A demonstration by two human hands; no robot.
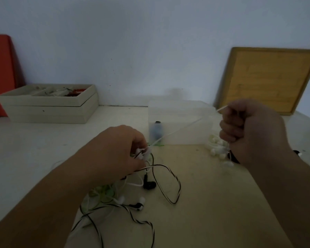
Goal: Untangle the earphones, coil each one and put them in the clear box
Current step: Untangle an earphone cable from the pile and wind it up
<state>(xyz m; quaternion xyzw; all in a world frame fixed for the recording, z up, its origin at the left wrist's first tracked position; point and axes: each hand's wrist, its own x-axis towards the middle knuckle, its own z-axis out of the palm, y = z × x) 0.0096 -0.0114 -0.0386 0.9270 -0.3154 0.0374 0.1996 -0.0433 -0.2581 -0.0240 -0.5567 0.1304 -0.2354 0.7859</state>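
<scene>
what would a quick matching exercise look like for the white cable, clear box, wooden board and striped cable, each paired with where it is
Things
1. white cable
2. clear box
3. wooden board
4. striped cable

Places
a. leaning against the wall
b. looped on the table
c. pulled taut from left hand to right hand
d. standing on the table beyond the hands

Pairs: 1-c, 2-d, 3-a, 4-b

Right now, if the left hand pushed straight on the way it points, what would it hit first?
Probably the clear box, just beyond the left hand; depth is hard to judge.
</scene>
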